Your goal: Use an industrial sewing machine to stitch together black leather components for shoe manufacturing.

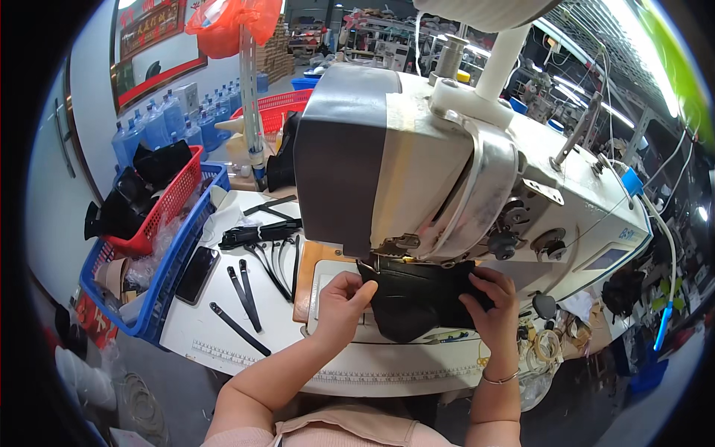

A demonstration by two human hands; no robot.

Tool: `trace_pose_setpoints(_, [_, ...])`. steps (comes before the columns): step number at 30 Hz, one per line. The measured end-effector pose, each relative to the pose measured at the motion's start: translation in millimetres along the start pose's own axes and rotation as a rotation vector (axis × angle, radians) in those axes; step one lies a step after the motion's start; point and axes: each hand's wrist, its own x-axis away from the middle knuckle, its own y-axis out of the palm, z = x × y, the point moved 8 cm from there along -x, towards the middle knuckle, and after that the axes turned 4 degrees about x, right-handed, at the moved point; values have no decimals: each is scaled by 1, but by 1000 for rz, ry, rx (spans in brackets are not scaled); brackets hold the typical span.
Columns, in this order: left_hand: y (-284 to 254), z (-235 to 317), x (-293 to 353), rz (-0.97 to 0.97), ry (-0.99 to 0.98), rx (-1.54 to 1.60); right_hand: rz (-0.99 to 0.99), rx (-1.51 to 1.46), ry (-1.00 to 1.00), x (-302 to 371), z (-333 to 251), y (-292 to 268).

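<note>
Black leather piece (413, 302) under head of white industrial sewing machine (447, 164), pinched between left hand (342, 302) and right hand (491, 305) fingers, both gripping edges. Stitching apparently underway (seam hidden); loose black straps (246, 294) beyond left fingers unsewn.

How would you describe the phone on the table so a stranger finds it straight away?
Start at the big white sewing machine, then go left across the white table towards the blue basket. The phone lies flat beside it: a broad dark slab, unlike the thin black strips nearby.

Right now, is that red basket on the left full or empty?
Full: the red basket is heaped with black pieces that rise above its rim.
</note>
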Motion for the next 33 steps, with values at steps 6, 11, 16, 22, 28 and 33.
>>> trace_pose_setpoints(6, [0, 6, -2, -31, -15, -44, 0, -25, -14, 0, 1, 1])
trace_pose_setpoints(11, [4, 4, -4, -80, -60, -39, 0, -25, -31, -3, 2, 0])
trace_pose_setpoints(16, [4, 4, -3, -90, -15, -21, -8, -36, -45, -8, 5, 2])
trace_pose_setpoints(22, [3, 8, -1, -83, 56, -34, -42, -51, -55, -14, 7, 7])
trace_pose_setpoints(28, [3, 3, -3, -59, 23, -31, -9, -50, -70, -10, 6, 1])
trace_pose_setpoints(33, [6, 4, -2, -41, 23, -4, 522, 376, -106, 29, 1, -80])
